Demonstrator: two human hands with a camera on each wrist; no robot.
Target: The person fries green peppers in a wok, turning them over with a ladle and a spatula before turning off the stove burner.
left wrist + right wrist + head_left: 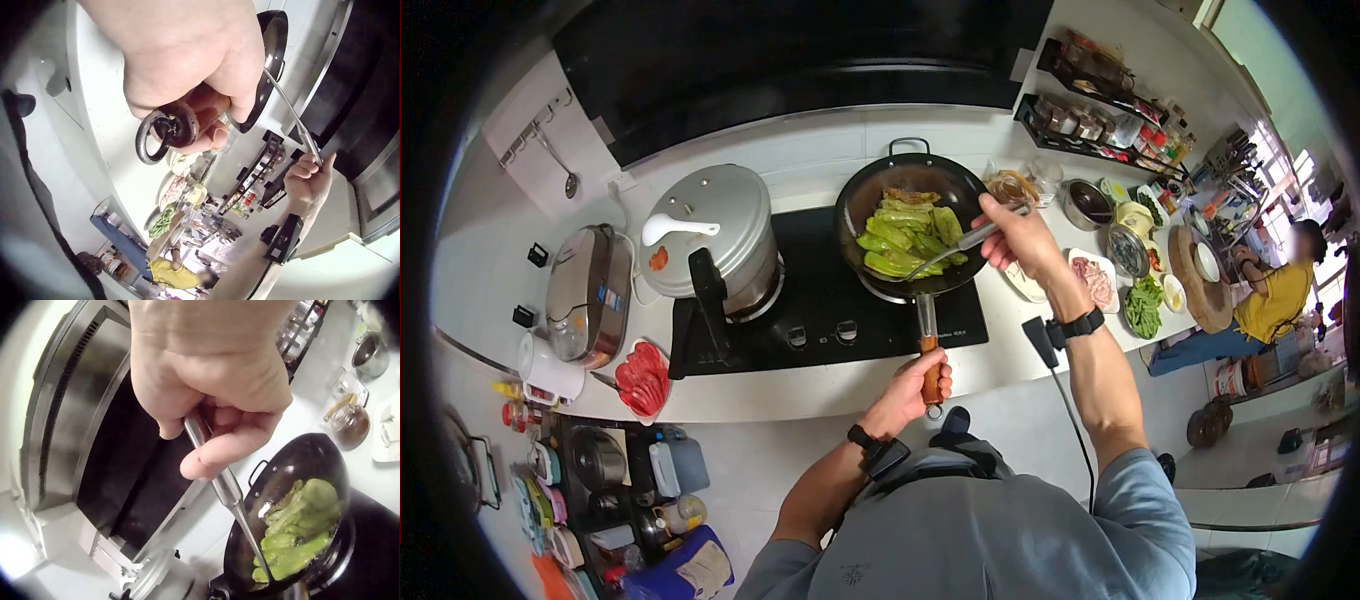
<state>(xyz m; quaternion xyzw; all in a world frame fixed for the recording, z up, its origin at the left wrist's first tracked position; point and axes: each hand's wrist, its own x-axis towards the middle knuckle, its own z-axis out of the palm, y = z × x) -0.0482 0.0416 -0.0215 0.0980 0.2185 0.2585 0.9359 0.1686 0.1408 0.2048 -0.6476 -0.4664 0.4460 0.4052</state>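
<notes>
Long green peppers (908,232) lie flattened and blistered in a dark wok (860,195) on the right burner. My left hand (906,392) grips the wok's wooden handle (931,372), with the metal end ring (150,140) showing past the palm in the left wrist view. Above the wok's right side, my right hand (1022,245) holds a long metal cooking utensil (226,487) by its thick steel handle. Its thin shaft slants down into the wok at the edge of the peppers, where the tip is hidden.
A large pressure cooker (735,240) with a white spoon (680,227) on its lid stands on the left burner. Left of the stove is a plate of red slices (643,380). Bowls, sliced meat (1092,280) and cut greens (1143,306) crowd the right counter. A person in yellow (1280,295) stands beyond.
</notes>
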